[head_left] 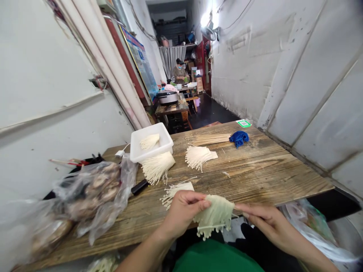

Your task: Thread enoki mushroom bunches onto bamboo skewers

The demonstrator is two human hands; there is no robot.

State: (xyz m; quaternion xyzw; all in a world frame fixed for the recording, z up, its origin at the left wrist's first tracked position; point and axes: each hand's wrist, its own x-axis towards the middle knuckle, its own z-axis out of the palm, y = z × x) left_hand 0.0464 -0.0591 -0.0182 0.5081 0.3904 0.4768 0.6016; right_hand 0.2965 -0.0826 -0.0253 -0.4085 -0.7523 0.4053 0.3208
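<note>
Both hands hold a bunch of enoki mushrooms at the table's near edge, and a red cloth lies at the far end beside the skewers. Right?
Not quite: the cloth is blue, not red, as the head view shows. The rest holds: left hand and right hand hold the enoki bunch at the table edge, skewers beside the cloth.

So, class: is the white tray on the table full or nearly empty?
Nearly empty. The white tray holds only one small bundle of mushrooms; most of its floor shows bare, while other bundles lie outside on the table.

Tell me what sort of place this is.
Probably a small eatery's back prep area: enoki mushroom bunches and bamboo skewers lie on a wooden table, with an electric cooker down the narrow corridor.
</note>
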